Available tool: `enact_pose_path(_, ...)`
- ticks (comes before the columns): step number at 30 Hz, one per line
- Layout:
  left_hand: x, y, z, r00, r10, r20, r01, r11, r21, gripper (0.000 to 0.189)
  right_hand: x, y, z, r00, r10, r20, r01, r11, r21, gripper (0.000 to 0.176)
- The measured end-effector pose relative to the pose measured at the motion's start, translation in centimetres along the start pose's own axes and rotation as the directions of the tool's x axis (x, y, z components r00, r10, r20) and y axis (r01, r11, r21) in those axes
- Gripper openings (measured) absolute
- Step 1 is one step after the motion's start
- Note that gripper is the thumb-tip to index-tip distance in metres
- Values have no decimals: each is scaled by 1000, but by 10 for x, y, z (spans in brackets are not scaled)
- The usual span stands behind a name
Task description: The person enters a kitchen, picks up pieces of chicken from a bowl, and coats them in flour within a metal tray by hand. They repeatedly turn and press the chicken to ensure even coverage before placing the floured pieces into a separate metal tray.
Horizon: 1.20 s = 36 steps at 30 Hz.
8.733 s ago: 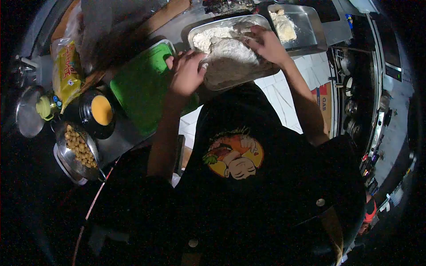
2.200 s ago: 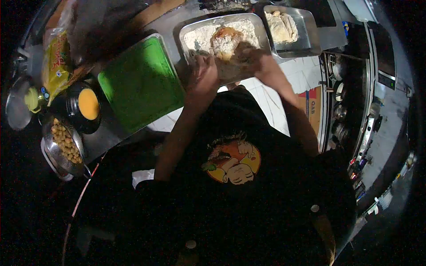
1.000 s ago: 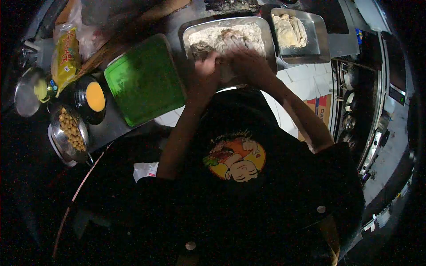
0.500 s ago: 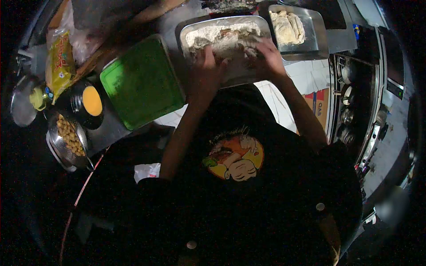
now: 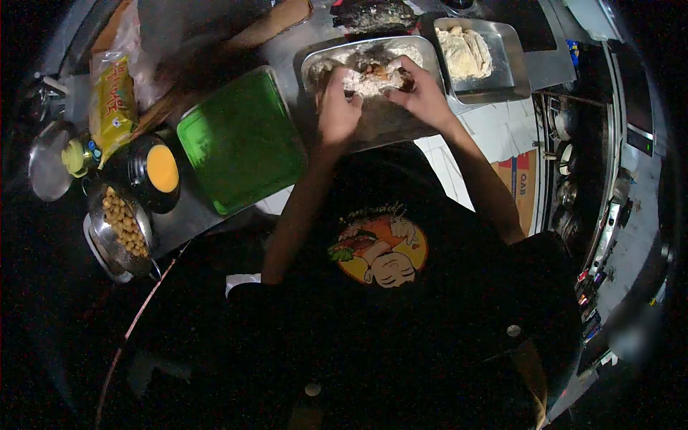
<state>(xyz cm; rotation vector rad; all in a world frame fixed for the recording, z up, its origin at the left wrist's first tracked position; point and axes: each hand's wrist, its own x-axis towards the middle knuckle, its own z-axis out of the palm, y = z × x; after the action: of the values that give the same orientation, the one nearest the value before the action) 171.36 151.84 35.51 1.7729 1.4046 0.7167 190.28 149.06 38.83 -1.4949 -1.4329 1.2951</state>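
Note:
A metal tray of white flour lies in front of me. Over it, a flour-coated piece of food, with brown and orange patches on top, spans between my two hands. My left hand grips its left end with bent fingers. At its right end my right hand pinches with thumb and fingers. What kind of food it is, I cannot make out. Just right of the flour, a second metal tray holds a pale floured piece.
Left of the flour stands a green tray. Beyond it are a dark pot of orange liquid, a metal bowl of small brown balls and a yellow packet. A cardboard box stands below at right.
My hands, blurred and spread in the flour before, have come up and closed on the floured piece, which now shows between them. The view has shifted slightly.

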Motion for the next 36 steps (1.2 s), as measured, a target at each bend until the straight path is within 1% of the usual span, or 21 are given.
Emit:
enact_pose_path(1,2,4,-7,1000,-6,21,6,1000,-30,44,2,5,-2,1000,-1,0,1,1000,1,59)
enact_pose_path(2,2,8,-13,999,-14,43,16,998,-57,43,4,16,-4,971,-237,-30,215,921,-325,54)
enact_pose_path(3,2,12,-17,1000,0,18,1,999,-47,40,5,21,-2,890,-456,19,371,698,-612,49)
enact_pose_path(6,0,-1,-22,994,80,70,-88,989,120,40,1,38,7,925,-355,137,373,776,-508,44)
enact_pose_path(7,-2,-1,-27,994,79,73,-87,989,120,40,-2,40,-2,785,-517,340,614,579,-536,36)
enact_pose_path(8,-7,-1,-32,990,23,138,-51,978,203,41,-7,43,-6,787,-514,340,612,581,-537,36)
enact_pose_path(10,-13,-8,-34,978,-43,203,-16,960,281,43,-22,39,-11,841,-443,311,538,742,-399,30)
enact_pose_path(12,-23,-24,-26,986,65,151,-117,923,366,47,-33,22,-16,899,-328,290,436,736,-518,45)
enact_pose_path(14,-30,-16,-26,981,96,171,-156,908,388,44,-37,-4,-11,992,95,-86,-129,766,-630,48)
enact_pose_path(15,-34,-10,-27,973,128,193,-199,890,411,42,-45,27,-8,994,-107,-26,50,657,-753,56)
enact_pose_path(16,-38,0,-33,973,129,193,-200,889,411,42,-49,39,0,994,-108,-28,50,657,-753,56)
enact_pose_path(18,-41,21,-43,904,153,400,-355,791,498,42,-50,51,10,978,-185,92,194,673,-714,59)
enact_pose_path(20,-40,14,-25,917,216,335,-378,735,563,42,-48,9,25,994,-106,24,88,650,-755,61)
enact_pose_path(23,-39,7,-13,920,47,390,-244,846,475,35,-47,9,31,996,38,-76,-78,764,-640,63)
enact_pose_path(25,-39,1,-11,898,401,181,-440,813,380,27,-46,-3,30,997,75,-12,-70,851,-521,66)
enact_pose_path(26,-40,-1,-9,896,404,184,-444,810,383,27,-47,-1,31,997,73,-15,-70,853,-517,66)
enact_pose_path(29,-32,15,-16,920,262,290,-344,895,283,22,-49,13,30,999,-17,-49,-9,877,-481,61)
enact_pose_path(31,-20,20,-18,936,-7,351,10,1000,-8,22,-49,20,19,996,-7,83,46,876,-480,48)
enact_pose_path(32,-18,23,-18,956,-45,289,83,989,-120,29,-50,24,15,997,-5,80,43,878,-476,48)
enact_pose_path(34,-8,32,-25,956,141,255,-117,987,-106,35,-50,11,6,989,146,3,-138,944,-299,37)
enact_pose_path(36,-4,33,-32,961,185,206,-181,983,-39,36,-51,9,2,986,157,-55,-166,958,-232,36)
